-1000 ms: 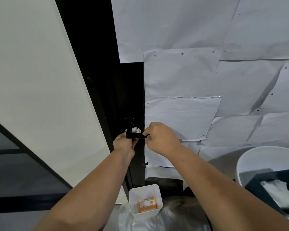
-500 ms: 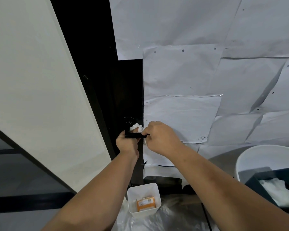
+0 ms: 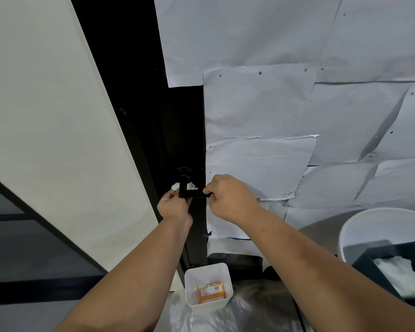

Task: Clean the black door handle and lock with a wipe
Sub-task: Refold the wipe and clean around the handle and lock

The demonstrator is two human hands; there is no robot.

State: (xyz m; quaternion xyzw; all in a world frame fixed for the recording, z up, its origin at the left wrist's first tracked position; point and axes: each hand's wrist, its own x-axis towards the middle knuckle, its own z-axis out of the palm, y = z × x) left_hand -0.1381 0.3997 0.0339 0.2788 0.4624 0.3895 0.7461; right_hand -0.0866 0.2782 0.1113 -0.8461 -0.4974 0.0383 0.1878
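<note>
No writing is readable on the orange packet [image 3: 211,293] or the wipe [image 3: 191,186].

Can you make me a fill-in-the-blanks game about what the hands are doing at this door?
1. The door handle is colored ____.
2. The right hand pinches the free end of the ____.
3. The small white bin on the floor holds an ____ packet.
4. The white wipe sits tucked behind the handle, near the ____ hand.

Missing words: black; handle; orange; left
</note>
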